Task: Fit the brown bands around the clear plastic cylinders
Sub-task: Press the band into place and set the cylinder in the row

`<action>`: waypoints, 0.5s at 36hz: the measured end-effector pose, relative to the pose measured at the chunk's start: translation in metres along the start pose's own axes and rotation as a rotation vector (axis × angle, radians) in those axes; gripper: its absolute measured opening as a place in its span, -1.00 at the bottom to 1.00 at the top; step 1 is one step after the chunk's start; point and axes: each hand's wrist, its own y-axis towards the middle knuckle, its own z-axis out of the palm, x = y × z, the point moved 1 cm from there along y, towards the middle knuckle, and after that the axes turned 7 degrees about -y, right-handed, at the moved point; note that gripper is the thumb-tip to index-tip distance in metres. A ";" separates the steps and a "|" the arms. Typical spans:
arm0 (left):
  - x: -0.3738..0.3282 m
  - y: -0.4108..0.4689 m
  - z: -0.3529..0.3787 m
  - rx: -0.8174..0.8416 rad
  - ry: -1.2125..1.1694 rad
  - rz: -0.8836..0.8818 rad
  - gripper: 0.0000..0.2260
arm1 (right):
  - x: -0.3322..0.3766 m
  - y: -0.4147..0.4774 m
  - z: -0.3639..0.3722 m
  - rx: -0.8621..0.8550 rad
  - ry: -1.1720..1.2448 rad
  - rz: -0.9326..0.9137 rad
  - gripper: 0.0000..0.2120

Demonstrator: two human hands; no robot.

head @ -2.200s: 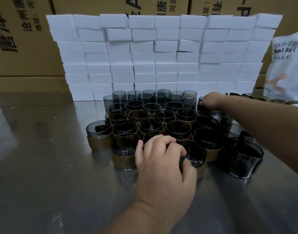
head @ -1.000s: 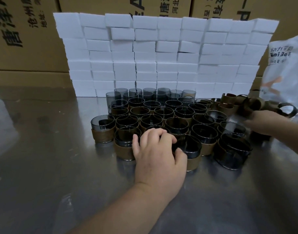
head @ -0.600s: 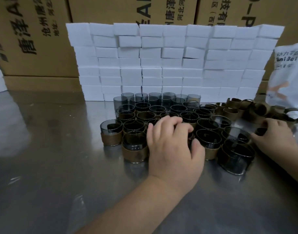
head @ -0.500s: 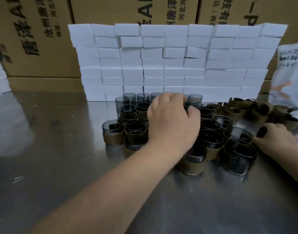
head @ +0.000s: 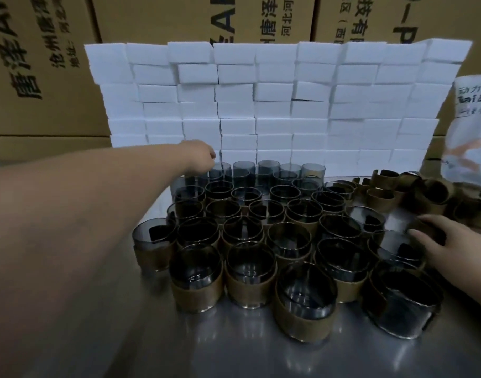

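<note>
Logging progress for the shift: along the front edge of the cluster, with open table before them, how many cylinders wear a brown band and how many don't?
Cylinders with a brown band: 5
Cylinder with no brown band showing: 1
Total: 6

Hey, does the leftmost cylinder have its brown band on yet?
On: a brown band wraps the lower part of the leftmost cylinder.

Cylinders point(head: 288, 241) packed touching; white block wall point(head: 275, 105) behind; band pile point(head: 381, 197) right; table point(head: 234, 350) free in front.
</note>
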 end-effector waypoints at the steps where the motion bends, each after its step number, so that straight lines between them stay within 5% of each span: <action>1: -0.002 0.010 0.004 0.019 0.004 0.006 -0.62 | -0.005 0.000 0.003 -0.025 0.028 0.001 -0.46; 11: -0.043 0.080 0.052 0.339 0.077 0.021 -0.25 | -0.155 0.052 0.112 0.189 0.135 0.148 -0.35; 15: -0.047 0.088 0.068 0.300 0.166 0.055 -0.12 | -0.188 0.060 0.140 0.291 0.107 0.130 -0.34; 18: -0.048 0.088 0.070 0.260 0.189 0.106 -0.21 | -0.183 0.060 0.140 0.343 0.108 0.126 -0.36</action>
